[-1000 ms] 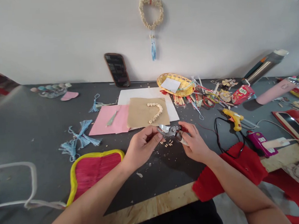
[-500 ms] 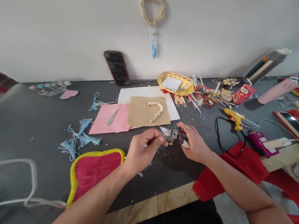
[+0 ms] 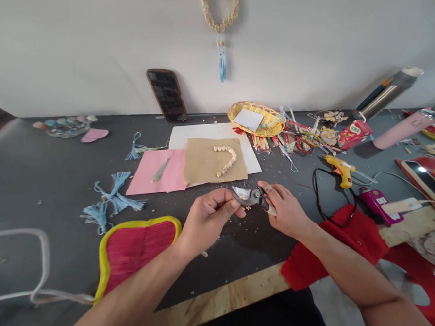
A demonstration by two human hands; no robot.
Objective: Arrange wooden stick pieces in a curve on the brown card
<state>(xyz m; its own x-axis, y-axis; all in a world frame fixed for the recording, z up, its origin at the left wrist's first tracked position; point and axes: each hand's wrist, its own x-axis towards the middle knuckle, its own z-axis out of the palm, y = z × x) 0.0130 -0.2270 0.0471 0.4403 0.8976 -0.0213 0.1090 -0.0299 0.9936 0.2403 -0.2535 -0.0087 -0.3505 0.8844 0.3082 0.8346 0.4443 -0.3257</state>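
Observation:
My right hand (image 3: 285, 212) grips a pair of metal cutters (image 3: 249, 196) over the dark table (image 3: 29, 182), blades pointing left. My left hand (image 3: 208, 219) is closed in a pinch right at the blades, holding something too small to make out. Small pale cut bits (image 3: 247, 209) lie on the table beneath the cutters. Just beyond lies a brown paper sheet (image 3: 203, 168) with a curved row of pale beads (image 3: 226, 160) on it.
Pink paper (image 3: 156, 178), white sheet (image 3: 208, 133), blue tassels (image 3: 112, 202), a red and yellow fan-shaped piece (image 3: 134, 247), a yellow basket (image 3: 256, 119), a glue gun (image 3: 340, 168), red cloth (image 3: 328, 254), a phone (image 3: 166, 95) leaning on the wall, clutter at right.
Both hands lifted slightly off the table with the cutters and drew a little closer together; the view shifted slightly.

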